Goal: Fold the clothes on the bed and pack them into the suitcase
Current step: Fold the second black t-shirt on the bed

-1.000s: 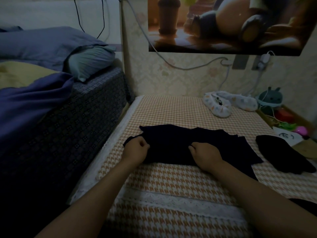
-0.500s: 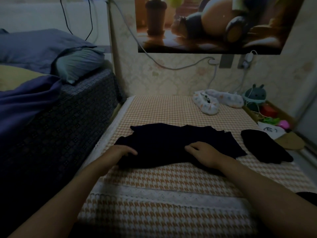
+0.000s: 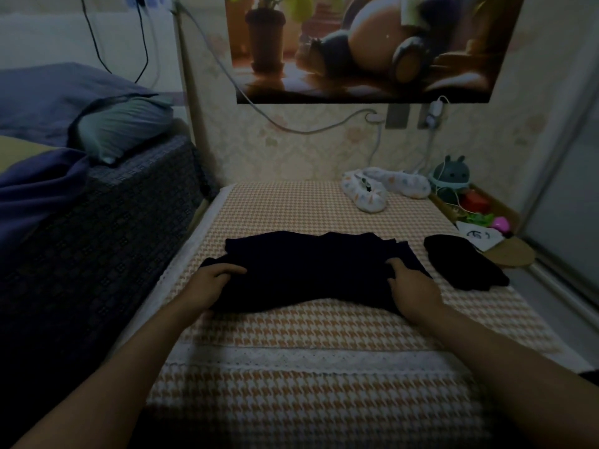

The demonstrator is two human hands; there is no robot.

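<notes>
Evidently a fold is in hand: the dark navy cloth garment (image 3: 311, 270) lies spread across the orange-and-white houndstooth bedcover (image 3: 324, 325). The person's left hand (image 3: 214, 285) rests on its left edge with fingers nearly straight, and the right hand (image 3: 413, 286) sits at its right edge, fingers curled into the cloth as if gripping it. To fold well, both edges likely need lifting together and evenly, with the cloth kept taut between the hands, then laying over squarely and smoothing along the near hem. The garment is so dark that its seams, layers and even its kind cannot be made out. A second black heap of cloth (image 3: 463, 267) lies just beside it on the right, its shape equally unclear. No suitcase is in view.
</notes>
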